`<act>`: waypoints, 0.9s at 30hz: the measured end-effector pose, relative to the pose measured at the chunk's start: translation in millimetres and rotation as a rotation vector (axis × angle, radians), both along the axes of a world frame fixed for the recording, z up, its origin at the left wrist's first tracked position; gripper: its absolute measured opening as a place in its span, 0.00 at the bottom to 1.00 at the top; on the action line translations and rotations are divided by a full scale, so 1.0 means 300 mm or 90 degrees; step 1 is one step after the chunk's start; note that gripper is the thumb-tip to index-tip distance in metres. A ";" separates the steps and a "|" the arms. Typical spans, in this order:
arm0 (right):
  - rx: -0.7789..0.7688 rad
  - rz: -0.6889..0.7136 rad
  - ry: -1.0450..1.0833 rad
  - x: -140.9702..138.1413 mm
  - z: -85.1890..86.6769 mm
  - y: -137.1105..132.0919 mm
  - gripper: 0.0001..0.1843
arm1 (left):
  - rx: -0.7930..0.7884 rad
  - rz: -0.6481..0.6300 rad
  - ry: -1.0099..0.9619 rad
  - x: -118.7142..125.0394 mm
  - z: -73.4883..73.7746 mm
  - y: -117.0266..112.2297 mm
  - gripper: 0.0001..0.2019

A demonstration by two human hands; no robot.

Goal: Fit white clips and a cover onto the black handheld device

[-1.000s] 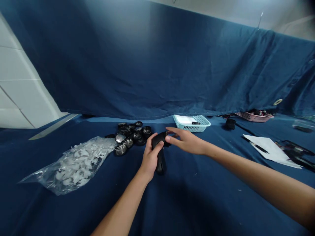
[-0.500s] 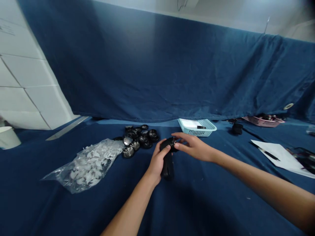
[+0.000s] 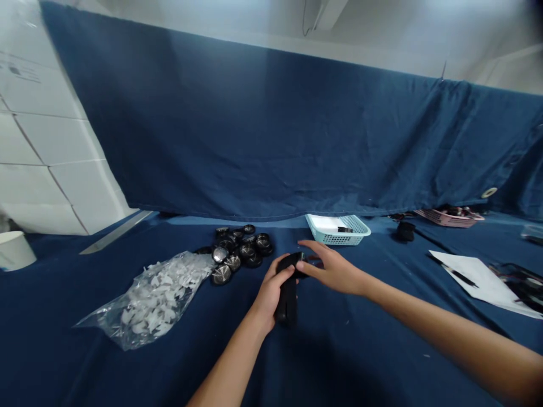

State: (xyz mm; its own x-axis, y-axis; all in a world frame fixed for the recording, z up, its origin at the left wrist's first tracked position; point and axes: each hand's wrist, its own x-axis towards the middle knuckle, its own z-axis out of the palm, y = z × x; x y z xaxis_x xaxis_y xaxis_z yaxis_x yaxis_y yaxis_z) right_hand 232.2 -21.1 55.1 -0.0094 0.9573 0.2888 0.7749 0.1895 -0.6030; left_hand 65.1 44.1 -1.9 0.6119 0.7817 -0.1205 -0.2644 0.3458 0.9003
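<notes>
A small black hair dryer (image 3: 287, 302), with a short barrel and a handle pointing down, is gripped in my left hand (image 3: 268, 291). The left thumb lies across the barrel, and the other fingers wrap behind it. My right hand (image 3: 335, 270) is at the barrel's right end, its thumb pressed there and its index finger raised off it. Whatever the other right fingers touch is partly hidden. Left of the hands lies a pile of round black caps (image 3: 233, 262), several with silvery mesh faces. Beside it rests a clear plastic bag (image 3: 159, 297) of small white plastic parts.
Behind the hands stands a light-blue basket (image 3: 339, 238) with a few items. To the right lie white paper (image 3: 487, 277), a black pen (image 3: 464, 278) and a black object (image 3: 405, 230). A pink basket (image 3: 449, 219) is farther back; a white cup (image 3: 16, 251) stands far left.
The view has tipped up slightly, so the table things sit lower in the picture. My right index finger has lifted from the barrel's end; the left hand keeps its grip.
</notes>
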 end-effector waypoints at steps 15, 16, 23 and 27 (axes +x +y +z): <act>-0.073 -0.102 0.123 -0.006 -0.063 -0.074 0.23 | 0.188 -0.021 0.078 0.005 0.007 -0.045 0.24; -0.110 -0.107 0.161 -0.002 -0.076 -0.074 0.26 | 0.251 0.004 0.089 0.007 0.008 -0.054 0.24; -0.154 -0.051 0.231 0.014 -0.072 -0.141 0.26 | 0.306 0.026 0.097 0.008 0.030 -0.112 0.22; 0.047 0.070 -0.046 0.001 -0.009 -0.219 0.25 | 0.045 -0.060 0.056 -0.028 0.060 -0.136 0.23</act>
